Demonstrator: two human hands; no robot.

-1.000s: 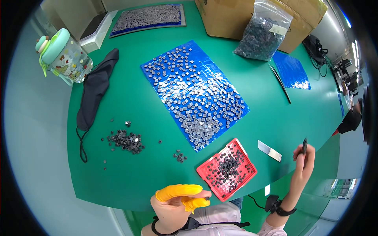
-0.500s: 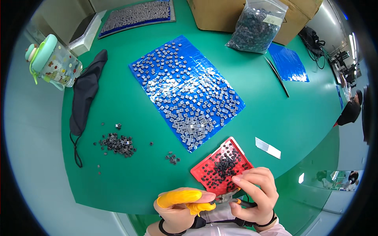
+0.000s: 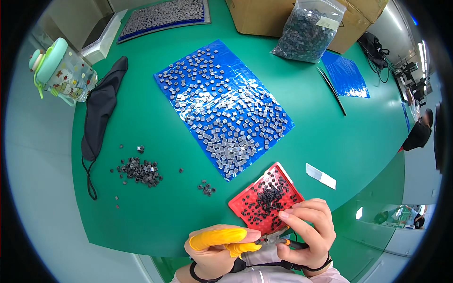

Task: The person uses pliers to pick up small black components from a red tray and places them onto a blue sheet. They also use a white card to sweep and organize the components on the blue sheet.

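On the left edge of the green surface (image 3: 188, 217) stands a clear bottle (image 3: 75, 81) with a mint-coloured lid, slightly tilted in the view, and just beside it lies a dark fabric item (image 3: 100, 113) with a cord loop at its lower end. Next comes a loose heap of small dark parts (image 3: 141, 172); behind, near the far edge, is a board (image 3: 163, 19) covered with many grey pieces. Further right, a few more dark parts (image 3: 206, 189) lie in a little group. Near the front edge, the left hand (image 3: 212, 250), with yellow finger covers (image 3: 217, 237), is closed and pinches a small dark piece (image 3: 258, 241) between thumb and finger. Beyond it, a blue sheet (image 3: 240, 70) carries many grey square pieces (image 3: 238, 146). The red tray (image 3: 238, 205), full of small black parts (image 3: 270, 197), lies close to both hands. The right hand (image 3: 309, 231) grips a dark pen-like tool (image 3: 297, 244) with an orange band, its end pointing toward the pinched piece; I cannot tell if they touch. Further right rest a metal strip (image 3: 321, 176), dark tweezers (image 3: 331, 92) and another blue sheet (image 3: 347, 75).
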